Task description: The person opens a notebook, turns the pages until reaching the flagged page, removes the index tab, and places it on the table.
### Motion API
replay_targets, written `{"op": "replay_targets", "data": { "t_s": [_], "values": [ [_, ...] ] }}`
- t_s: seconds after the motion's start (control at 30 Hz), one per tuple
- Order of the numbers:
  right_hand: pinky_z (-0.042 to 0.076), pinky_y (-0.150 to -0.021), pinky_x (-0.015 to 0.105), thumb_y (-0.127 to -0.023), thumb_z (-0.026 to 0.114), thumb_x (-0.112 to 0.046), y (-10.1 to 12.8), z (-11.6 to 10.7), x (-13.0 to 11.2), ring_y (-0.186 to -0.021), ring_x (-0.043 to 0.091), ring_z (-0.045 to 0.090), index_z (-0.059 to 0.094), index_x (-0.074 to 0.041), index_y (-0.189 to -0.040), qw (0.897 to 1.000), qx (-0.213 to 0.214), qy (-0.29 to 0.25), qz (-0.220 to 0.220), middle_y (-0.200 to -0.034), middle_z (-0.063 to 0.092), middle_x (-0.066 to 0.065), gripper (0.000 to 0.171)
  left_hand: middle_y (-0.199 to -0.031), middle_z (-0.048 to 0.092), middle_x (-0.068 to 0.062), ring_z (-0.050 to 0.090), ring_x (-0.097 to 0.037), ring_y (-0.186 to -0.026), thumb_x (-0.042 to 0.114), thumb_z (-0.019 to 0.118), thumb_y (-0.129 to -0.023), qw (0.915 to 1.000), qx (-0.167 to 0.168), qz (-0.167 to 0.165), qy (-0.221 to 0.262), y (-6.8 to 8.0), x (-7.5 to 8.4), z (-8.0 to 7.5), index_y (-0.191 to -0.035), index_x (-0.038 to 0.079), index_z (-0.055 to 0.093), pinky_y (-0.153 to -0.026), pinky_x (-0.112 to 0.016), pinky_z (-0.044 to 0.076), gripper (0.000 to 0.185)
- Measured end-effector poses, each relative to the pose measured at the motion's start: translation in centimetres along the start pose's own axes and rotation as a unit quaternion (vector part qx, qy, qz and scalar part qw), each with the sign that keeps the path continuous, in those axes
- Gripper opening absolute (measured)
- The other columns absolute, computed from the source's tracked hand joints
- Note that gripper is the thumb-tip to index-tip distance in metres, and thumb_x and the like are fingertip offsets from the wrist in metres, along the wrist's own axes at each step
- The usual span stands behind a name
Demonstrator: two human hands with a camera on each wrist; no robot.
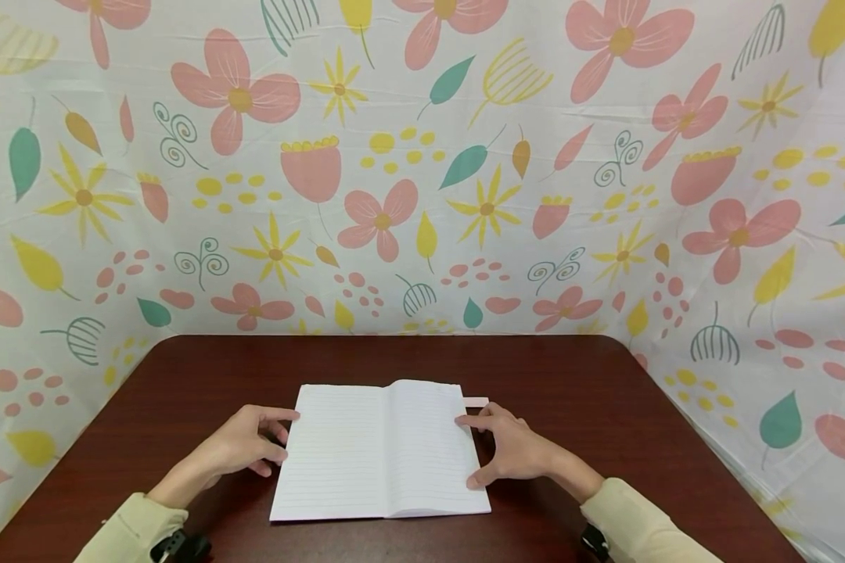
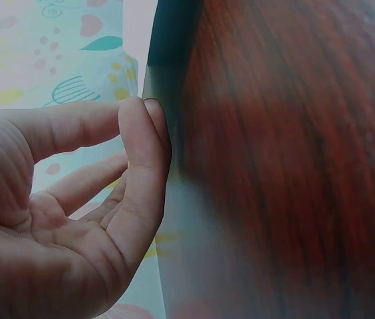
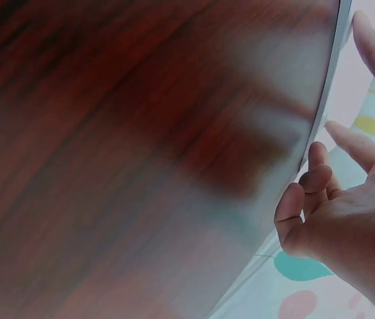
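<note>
Your right hand (image 1: 517, 453) lies loosely spread — forefinger and thumb touching the open white lined notebook's (image 1: 376, 450) right edge — while your left hand (image 1: 242, 447) rests half-curled at its left edge, gripping nothing.

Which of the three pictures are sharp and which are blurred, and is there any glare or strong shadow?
Head view: sharp and evenly lit, the open notebook casting only a faint shadow, no glare. Left wrist view: left hand fairly clear, the table smeared. Right wrist view: table blurred, with a pale sheen near its edge.
</note>
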State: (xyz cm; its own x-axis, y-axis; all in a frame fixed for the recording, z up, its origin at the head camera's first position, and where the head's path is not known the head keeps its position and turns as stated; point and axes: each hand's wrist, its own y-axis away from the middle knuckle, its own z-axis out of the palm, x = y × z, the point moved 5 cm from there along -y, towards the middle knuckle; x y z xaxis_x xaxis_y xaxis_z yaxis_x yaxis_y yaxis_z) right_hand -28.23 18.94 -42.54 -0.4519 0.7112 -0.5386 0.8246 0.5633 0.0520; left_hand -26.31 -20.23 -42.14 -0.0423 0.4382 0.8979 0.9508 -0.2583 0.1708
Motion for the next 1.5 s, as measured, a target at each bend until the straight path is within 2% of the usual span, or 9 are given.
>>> {"op": "replay_targets", "data": {
  "t_s": [0.17,0.4,0.53,0.67,0.93,1.2,1.5],
  "values": [
    [0.029,-0.081,0.05,-0.065,0.084,-0.047,-0.2,0.1,-0.4,-0.104,0.023,0.042,0.05,-0.018,-0.139,1.0,-0.003,-0.002,-0.004,-0.117,0.044,0.007,0.087,-0.091,0.055,-0.016,0.06,-0.026,-0.062,-0.005,0.074,-0.076,1.0,-0.003,0.002,0.006,0.0,-0.1,0.0,-0.13,-0.005,0.053,-0.054,-0.04,0.055,0.058],
    [0.03,-0.087,0.059,-0.063,0.085,-0.048,-0.6,0.2,-0.7,-0.116,0.026,0.04,0.052,-0.019,-0.138,1.0,0.004,0.015,-0.001,-0.126,0.043,0.011,0.086,-0.091,0.055,-0.016,0.06,-0.026,-0.062,-0.005,0.074,-0.076,0.9999,-0.007,0.004,0.01,-0.1,-0.2,0.0,-0.13,-0.005,0.053,-0.054,-0.04,0.055,0.058],
    [0.03,-0.089,0.062,-0.063,0.085,-0.049,-0.8,0.3,-1.0,-0.12,0.029,0.039,0.053,-0.02,-0.137,1.0,0.006,0.02,0.003,-0.13,0.043,0.014,0.086,-0.091,0.055,-0.016,0.06,-0.026,-0.062,-0.005,0.073,-0.076,0.9999,-0.008,0.005,0.01,-0.1,-0.2,0.0,-0.13,-0.005,0.053,-0.054,-0.04,0.055,0.058],
    [0.032,-0.089,0.059,-0.062,0.085,-0.05,-1.1,0.4,-1.4,-0.119,0.028,0.039,0.053,-0.021,-0.137,1.0,0.009,0.022,0.003,-0.131,0.042,0.013,0.087,-0.091,0.055,-0.015,0.06,-0.026,-0.062,-0.005,0.073,-0.076,0.9999,-0.007,0.005,0.009,-0.1,-0.2,0.0,-0.13,-0.005,0.053,-0.055,-0.04,0.055,0.058],
    [0.032,-0.076,0.04,-0.062,0.085,-0.049,-1.9,0.8,-2.2,-0.098,0.021,0.043,0.053,-0.019,-0.138,1.0,0.009,0.023,-0.013,-0.11,0.046,0.004,0.087,-0.09,0.055,-0.015,0.06,-0.025,-0.061,-0.006,0.073,-0.076,0.9999,-0.006,0.004,0.008,-0.1,-0.1,0.0,-0.131,-0.005,0.052,-0.054,-0.04,0.055,0.058],
    [0.033,-0.078,0.04,-0.062,0.086,-0.049,-2.5,1.2,-3.0,-0.099,0.021,0.044,0.052,-0.018,-0.138,0.999,0.013,0.018,-0.025,-0.108,0.046,0.003,0.089,-0.091,0.055,-0.016,0.06,-0.025,-0.06,-0.005,0.073,-0.076,0.9999,-0.009,0.008,0.01,-0.1,0.0,0.0,-0.131,-0.005,0.052,-0.054,-0.04,0.055,0.058],
    [0.031,-0.072,0.036,-0.063,0.086,-0.049,-3.2,1.7,-4.0,-0.098,0.021,0.044,0.051,-0.02,-0.139,0.999,0.011,0.009,-0.044,-0.105,0.046,0.002,0.089,-0.091,0.055,-0.016,0.06,-0.025,-0.06,-0.006,0.073,-0.076,1.0,-0.004,0.005,0.007,-0.1,0.0,0.0,-0.13,-0.005,0.053,-0.054,-0.04,0.055,0.058]
  ]
}}
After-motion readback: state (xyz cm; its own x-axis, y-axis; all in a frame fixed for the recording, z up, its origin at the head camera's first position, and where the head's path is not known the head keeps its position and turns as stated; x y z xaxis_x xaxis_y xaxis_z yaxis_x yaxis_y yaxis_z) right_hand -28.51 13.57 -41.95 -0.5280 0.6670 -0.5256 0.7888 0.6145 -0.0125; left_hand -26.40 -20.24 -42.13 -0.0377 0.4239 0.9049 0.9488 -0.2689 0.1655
